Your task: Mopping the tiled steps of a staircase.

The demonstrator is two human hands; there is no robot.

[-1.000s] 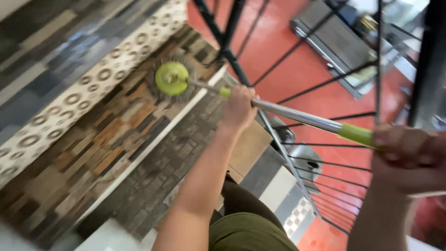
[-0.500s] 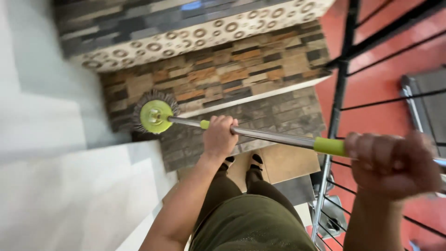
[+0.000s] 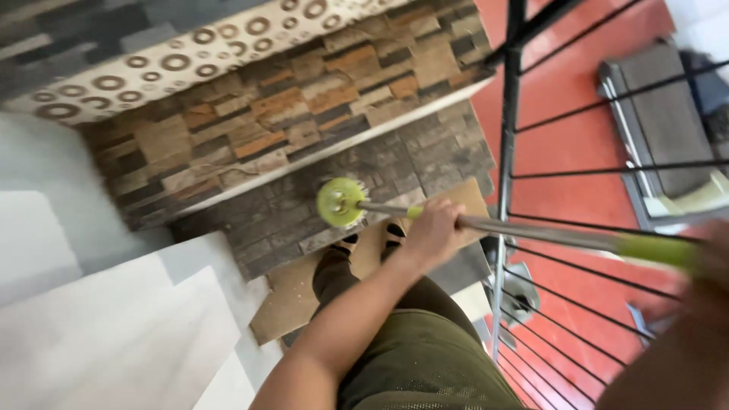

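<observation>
Two hands share one long-handled brush. Fingers of the left hand (image 3: 434, 230) are clenched round the metal pole (image 3: 531, 231) just behind a short green collar, with the knuckles turned up toward the camera. The right hand (image 3: 710, 262) sits at the far right edge of the view, badly blurred; it lies against the green grip (image 3: 657, 249) at the pole's rear end, but whether its fingers are wrapped round that grip cannot be made out.

From the left hand the pole runs a short way forward to the round green brush head (image 3: 340, 202), whose pale bristles fringe its rim. The head is raised in front of the dark stone-brick wall (image 3: 395, 163), near it; contact cannot be judged.

Below the hands, the person's olive trousers (image 3: 425, 357) and dark shoes (image 3: 345, 244) stand on a tan step (image 3: 300, 300). Above the dark bricks runs a band of mixed brown and orange stone cladding (image 3: 258, 125), then a pale strip of tile patterned with rings (image 3: 175, 64). A plain white wall (image 3: 83, 326) fills the lower left. On the right, a black metal railing (image 3: 507, 152) with thin bars stands between the person and a red floor (image 3: 577, 114) well below, where a grey mat (image 3: 661, 114) lies.
</observation>
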